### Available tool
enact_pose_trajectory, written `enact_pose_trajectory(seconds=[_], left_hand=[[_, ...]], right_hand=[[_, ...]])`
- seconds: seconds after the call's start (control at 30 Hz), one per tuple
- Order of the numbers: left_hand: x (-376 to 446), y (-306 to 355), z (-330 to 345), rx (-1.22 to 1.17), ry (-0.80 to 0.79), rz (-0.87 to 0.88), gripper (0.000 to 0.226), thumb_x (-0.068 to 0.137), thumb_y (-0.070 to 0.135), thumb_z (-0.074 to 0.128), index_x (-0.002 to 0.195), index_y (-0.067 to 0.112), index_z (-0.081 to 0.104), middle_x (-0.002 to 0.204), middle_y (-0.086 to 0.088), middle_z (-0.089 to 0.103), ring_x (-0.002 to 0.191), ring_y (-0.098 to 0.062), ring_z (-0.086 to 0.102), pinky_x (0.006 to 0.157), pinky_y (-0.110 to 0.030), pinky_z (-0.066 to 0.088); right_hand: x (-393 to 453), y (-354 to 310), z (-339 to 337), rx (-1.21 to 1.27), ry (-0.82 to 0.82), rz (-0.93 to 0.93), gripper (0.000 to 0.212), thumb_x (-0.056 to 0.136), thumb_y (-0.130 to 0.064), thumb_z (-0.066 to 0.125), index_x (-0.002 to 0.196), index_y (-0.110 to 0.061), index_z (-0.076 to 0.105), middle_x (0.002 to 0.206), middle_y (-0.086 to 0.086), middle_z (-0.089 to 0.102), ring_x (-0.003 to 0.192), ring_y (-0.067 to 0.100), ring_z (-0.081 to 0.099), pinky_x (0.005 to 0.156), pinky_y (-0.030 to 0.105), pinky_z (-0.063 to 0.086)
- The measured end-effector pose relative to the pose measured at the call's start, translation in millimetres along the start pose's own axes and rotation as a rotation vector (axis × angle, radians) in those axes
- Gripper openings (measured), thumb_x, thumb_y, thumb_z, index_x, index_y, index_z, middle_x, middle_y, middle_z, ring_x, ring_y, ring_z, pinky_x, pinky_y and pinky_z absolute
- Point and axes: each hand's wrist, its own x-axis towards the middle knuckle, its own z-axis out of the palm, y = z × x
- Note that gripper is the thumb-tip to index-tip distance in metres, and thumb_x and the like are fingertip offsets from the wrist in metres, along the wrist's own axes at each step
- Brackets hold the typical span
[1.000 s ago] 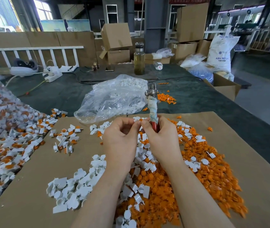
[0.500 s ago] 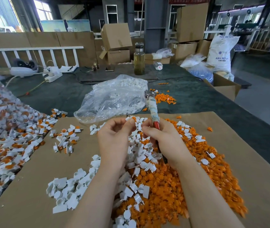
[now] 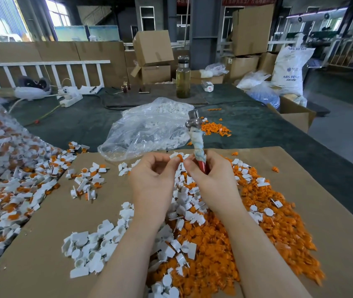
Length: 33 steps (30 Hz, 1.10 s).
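While the left hand pinches a small white-and-orange plastic piece between thumb and forefinger, the right hand grips the red handle of a cloth-wrapped, metal-headed hammer whose head points to twelve o'clock. The piece sits between the two hands' fingertips, with the heap of orange plastic caps at its six o'clock, loose white plastic clips at seven o'clock, and a clear plastic bag at eleven.

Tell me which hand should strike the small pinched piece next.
Right. The right hand grips the hammer by its red handle, head up; the left hand pinches the orange-and-white piece beside it.
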Motion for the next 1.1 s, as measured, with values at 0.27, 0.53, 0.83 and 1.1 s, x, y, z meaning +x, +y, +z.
enact_pose_trajectory(seconds=[0.27,0.53,0.83,1.1], left_hand=[[-3.1,-0.6,4.7,0.062,0.001,0.073,0.01,0.082,0.019,0.08,0.078,0.023,0.072,0.073,0.017,0.07,0.068,0.001,0.065,0.06,-0.008,0.047],[-0.8,-1.3,1.7,-0.005,-0.016,0.023,0.01,0.084,0.015,0.077,0.078,0.02,0.072,0.073,0.007,0.072,0.069,-0.004,0.067,0.065,-0.015,0.051],[11.6,4.3,-15.0,-0.388,-0.023,-0.188,0.007,0.086,0.005,0.072,0.081,0.008,0.068,0.065,0.002,0.07,0.063,-0.012,0.07,0.068,-0.019,0.057],[15.3,2.6,-18.7,-0.395,-0.049,-0.194,0.005,0.086,0.005,0.071,0.083,0.007,0.068,0.064,0.005,0.07,0.061,-0.008,0.067,0.064,-0.017,0.055]], right_hand=[[0.9,2.3,2.7,0.003,0.037,0.026,0.014,0.093,-0.024,0.065,0.081,-0.018,0.062,0.054,-0.022,0.053,0.05,-0.001,0.046,0.048,0.014,0.037],[1.9,3.5,-4.2,0.01,-0.103,0.071,0.014,0.093,-0.027,0.065,0.081,-0.02,0.06,0.056,-0.02,0.051,0.053,-0.001,0.045,0.052,0.013,0.039],[-0.6,2.3,-23.3,-0.087,-0.506,0.249,0.043,0.073,-0.043,0.064,0.103,-0.011,0.061,0.087,0.006,0.058,0.075,0.016,0.054,0.072,0.037,0.044],[-3.0,-1.6,-23.6,-0.094,-0.615,0.265,0.036,0.076,-0.038,0.064,0.1,-0.012,0.059,0.081,-0.002,0.055,0.071,0.013,0.051,0.07,0.035,0.042]])
